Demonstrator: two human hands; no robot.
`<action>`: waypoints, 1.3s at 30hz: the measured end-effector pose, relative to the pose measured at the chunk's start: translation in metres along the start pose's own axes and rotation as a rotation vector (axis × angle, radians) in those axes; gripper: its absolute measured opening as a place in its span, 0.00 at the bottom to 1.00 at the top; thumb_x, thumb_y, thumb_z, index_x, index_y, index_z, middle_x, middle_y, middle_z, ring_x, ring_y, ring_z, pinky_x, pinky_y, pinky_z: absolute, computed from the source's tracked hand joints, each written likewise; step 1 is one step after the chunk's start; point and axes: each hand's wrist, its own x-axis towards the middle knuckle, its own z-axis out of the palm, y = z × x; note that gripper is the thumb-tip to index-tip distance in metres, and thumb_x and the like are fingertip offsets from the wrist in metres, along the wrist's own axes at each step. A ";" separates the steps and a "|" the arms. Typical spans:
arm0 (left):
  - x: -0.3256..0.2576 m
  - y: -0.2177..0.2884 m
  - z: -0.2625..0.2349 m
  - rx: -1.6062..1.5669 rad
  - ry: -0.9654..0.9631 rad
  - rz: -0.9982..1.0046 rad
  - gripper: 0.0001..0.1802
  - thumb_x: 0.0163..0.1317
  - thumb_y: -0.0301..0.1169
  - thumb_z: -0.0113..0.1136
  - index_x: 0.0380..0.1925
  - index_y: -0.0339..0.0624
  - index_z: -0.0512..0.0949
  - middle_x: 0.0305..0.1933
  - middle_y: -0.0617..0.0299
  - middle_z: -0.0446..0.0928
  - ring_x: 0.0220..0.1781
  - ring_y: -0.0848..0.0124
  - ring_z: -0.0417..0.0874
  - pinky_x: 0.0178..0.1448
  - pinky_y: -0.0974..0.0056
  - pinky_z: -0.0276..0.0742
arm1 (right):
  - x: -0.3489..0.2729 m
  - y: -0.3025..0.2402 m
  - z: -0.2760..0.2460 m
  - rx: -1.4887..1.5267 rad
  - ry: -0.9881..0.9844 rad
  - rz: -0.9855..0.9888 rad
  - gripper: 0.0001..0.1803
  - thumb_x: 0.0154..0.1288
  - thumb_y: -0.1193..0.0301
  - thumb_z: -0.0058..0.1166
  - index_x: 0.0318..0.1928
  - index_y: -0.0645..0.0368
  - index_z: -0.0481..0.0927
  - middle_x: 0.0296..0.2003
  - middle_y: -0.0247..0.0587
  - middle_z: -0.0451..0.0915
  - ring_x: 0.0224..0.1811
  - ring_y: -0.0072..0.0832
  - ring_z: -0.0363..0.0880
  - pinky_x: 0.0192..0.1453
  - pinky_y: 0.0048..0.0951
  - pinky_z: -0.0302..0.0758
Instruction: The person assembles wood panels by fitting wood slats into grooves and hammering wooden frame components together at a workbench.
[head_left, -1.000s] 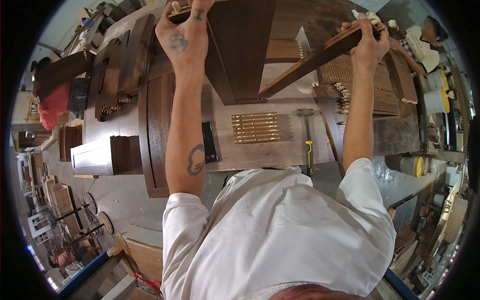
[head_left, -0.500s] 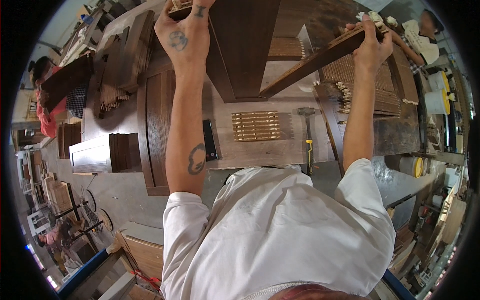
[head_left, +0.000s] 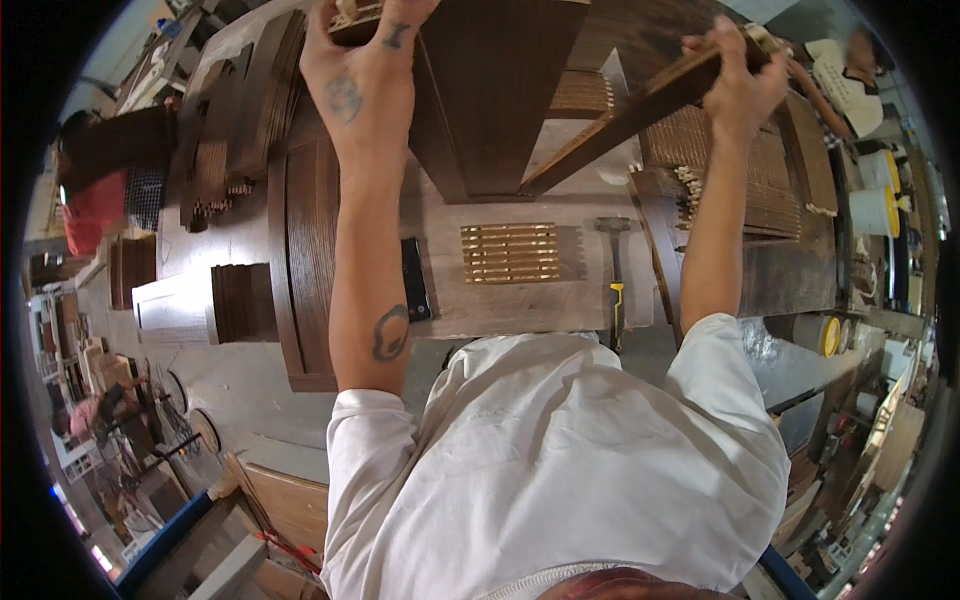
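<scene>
Since the earlier frames, your right hand (head_left: 740, 75) had slid slightly along the dark wooden rail (head_left: 630, 115) it gripped, and the view had tipped a little, bringing the person in red at nine o'clock further toward the rim. Your left hand (head_left: 365, 75) was clenched on the top edge of the dark wood panel (head_left: 500, 100) at twelve o'clock, with both arms stretched far out over the workbench (head_left: 520, 305).

With the reach that long, your hold could have weakened: I judged the rail, slanting from one o'clock down toward the panel, might have slipped off and dropped onto the row of pale dowels (head_left: 510, 252) lying at the centre. The hammer (head_left: 615, 285) lay just beside them toward three o'clock, near the bench edge, so a falling piece could have knocked it off. Stacked slatted pieces (head_left: 750, 190) at two o'clock sat close to your right forearm and could have been nudged.
</scene>
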 end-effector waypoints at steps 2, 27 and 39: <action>-0.002 0.007 0.008 0.068 0.022 -0.031 0.19 0.60 0.43 0.66 0.32 0.37 0.76 0.30 0.69 0.70 0.33 0.78 0.67 0.38 0.72 0.63 | -0.004 0.007 -0.009 0.100 0.090 -0.049 0.16 0.58 0.73 0.64 0.41 0.64 0.70 0.27 0.47 0.80 0.27 0.37 0.84 0.31 0.37 0.85; 0.002 -0.003 0.007 -0.024 0.007 0.022 0.24 0.52 0.47 0.73 0.30 0.36 0.76 0.28 0.72 0.72 0.29 0.82 0.67 0.36 0.77 0.64 | -0.044 -0.031 0.096 0.185 -0.252 -0.194 0.25 0.75 0.54 0.41 0.52 0.67 0.72 0.42 0.40 0.79 0.40 0.23 0.77 0.48 0.23 0.70; -0.002 0.001 0.012 0.047 0.136 -0.040 0.18 0.57 0.39 0.69 0.33 0.34 0.75 0.31 0.67 0.71 0.32 0.80 0.68 0.37 0.75 0.67 | -0.042 -0.071 0.136 -0.039 0.047 0.011 0.26 0.73 0.54 0.43 0.23 0.62 0.71 0.19 0.29 0.69 0.25 0.18 0.68 0.32 0.21 0.62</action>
